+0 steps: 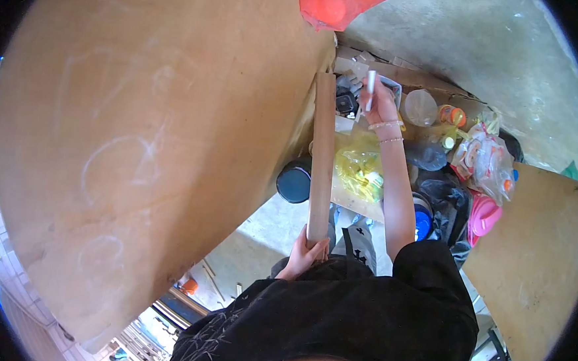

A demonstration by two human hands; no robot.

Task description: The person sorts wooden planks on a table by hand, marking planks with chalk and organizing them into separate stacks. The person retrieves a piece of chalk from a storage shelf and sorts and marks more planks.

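Observation:
My left hand [306, 256] is wrapped round the near end of a long, narrow wooden plank [322, 156], close to my waist. The plank points away from me, its far end beside a box of small items. Out in front, my right hand [381, 105] is closed on a short white stick [370, 90] that looks like chalk, held over that box [344, 123]. Beneath my right forearm lies a yellow plastic bag [359, 166] with things inside.
A large brown board [152, 139] with faint white line marks fills the left side. Right of my arm stand a clear tub [420, 108], an orange-lidded jar [452, 116], plastic bags [485, 159] and a pink container [484, 215]. A dark round container [294, 181] sits by the plank.

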